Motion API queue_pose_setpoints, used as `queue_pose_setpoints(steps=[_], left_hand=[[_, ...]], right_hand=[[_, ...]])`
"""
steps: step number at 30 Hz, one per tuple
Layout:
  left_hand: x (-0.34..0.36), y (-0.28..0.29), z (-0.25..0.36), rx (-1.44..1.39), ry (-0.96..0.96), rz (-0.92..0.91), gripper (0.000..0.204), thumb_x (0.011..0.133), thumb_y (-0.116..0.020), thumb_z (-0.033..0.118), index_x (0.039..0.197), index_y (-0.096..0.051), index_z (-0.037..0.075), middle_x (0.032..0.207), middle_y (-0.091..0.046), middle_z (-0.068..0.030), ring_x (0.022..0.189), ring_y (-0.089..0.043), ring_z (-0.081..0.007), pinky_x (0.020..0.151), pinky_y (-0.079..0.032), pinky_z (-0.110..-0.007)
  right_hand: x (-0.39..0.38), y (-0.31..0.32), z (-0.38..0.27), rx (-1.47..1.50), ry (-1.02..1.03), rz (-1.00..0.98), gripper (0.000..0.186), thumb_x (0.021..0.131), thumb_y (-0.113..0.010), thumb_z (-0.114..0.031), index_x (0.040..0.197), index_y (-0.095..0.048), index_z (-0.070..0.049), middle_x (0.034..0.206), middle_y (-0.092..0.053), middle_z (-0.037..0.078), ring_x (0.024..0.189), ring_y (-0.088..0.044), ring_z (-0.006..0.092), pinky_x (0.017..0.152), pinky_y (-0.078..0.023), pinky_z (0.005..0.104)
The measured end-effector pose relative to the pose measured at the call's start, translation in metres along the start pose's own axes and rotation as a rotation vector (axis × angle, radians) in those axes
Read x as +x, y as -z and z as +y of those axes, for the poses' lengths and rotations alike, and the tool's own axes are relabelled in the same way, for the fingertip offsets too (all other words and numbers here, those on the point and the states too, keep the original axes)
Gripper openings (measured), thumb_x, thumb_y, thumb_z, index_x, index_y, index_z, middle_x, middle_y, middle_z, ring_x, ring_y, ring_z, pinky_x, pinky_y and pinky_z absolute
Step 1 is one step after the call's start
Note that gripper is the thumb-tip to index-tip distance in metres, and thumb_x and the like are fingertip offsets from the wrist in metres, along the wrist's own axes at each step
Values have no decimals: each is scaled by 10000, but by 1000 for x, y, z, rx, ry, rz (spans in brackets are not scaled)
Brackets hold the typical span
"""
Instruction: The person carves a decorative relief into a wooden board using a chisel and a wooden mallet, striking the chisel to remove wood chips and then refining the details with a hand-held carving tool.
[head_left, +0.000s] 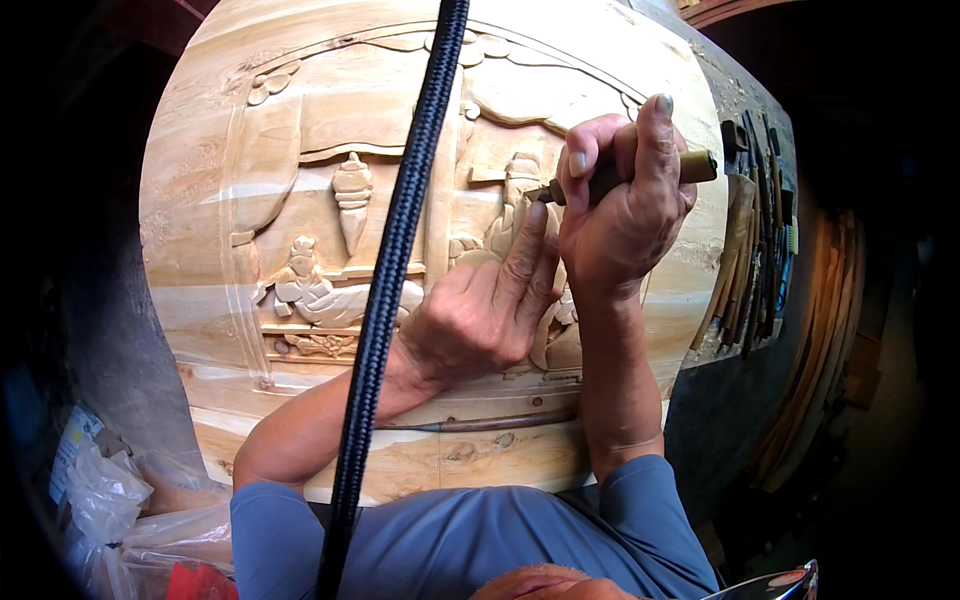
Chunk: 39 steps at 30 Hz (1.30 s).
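Note:
Under my hands lies a pale wooden panel (190,270) carved in relief with figures, drapery and a framed border. My right hand (630,200) is closed around the handle of a carving chisel (606,183), its thumb pointing up. The chisel's narrow tip points left at a carved figure (522,172) right of the panel's middle. My left hand (480,310) rests on the carving with its fingers stretched toward that tip. One fingertip sits beside the blade; whether it presses on the metal is hard to tell. The relief beneath my left palm is hidden.
A long thin tool (490,425) lies along the panel's near edge. Several carving tools (745,250) are lined up at the right. A black braided cord (400,230) crosses the view. Clear plastic bags (110,500) lie at lower left, and wooden strips (815,340) stand far right.

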<state>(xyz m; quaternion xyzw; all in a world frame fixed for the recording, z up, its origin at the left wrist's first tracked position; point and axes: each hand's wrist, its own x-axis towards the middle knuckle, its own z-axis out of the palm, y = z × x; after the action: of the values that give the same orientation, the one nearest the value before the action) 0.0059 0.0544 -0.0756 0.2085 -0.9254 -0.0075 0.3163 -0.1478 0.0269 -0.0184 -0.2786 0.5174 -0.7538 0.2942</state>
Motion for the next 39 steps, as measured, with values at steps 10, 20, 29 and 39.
queue_pose_setpoints(steps=[10, 20, 29, 39], left_hand=[[4, 5, -3, 17, -48, -20, 409, 1111, -569, 212, 1274, -717, -133, 1350, -680, -389, 561, -605, -134, 524, -500, -247], [3, 8, -3, 18, -48, -47, 402, 1040, -711, 235, 1311, -738, -61, 1468, -649, -310, 557, -556, -89, 492, -470, -253], [3, 1, -1, -10, -6, 6, 391, 1027, -722, 217, 1303, -738, -59, 1483, -638, -311, 556, -571, -91, 498, -489, -256], [4, 0, -1, -5, -4, 20, 384, 1005, -744, 206, 1269, -747, -72, 1455, -649, -328, 549, -576, -94, 489, -481, -257]], right_hand=[[-3, -3, -3, -21, -22, 39, 553, 1146, -576, -380, 694, -557, -63, 584, -605, 78, 386, -418, 81, 372, -310, 234], [6, 6, -9, 140, -94, 72, 592, 1150, -530, -434, 711, -583, -42, 601, -612, 99, 392, -447, 115, 375, -341, 257], [4, 1, -4, 75, -58, 102, 571, 1151, -540, -401, 717, -583, -33, 614, -627, 113, 401, -478, 129, 388, -361, 254], [4, 2, 1, 78, -59, 93, 562, 1152, -540, -401, 721, -574, -41, 644, -629, 124, 438, -484, 143, 412, -369, 258]])
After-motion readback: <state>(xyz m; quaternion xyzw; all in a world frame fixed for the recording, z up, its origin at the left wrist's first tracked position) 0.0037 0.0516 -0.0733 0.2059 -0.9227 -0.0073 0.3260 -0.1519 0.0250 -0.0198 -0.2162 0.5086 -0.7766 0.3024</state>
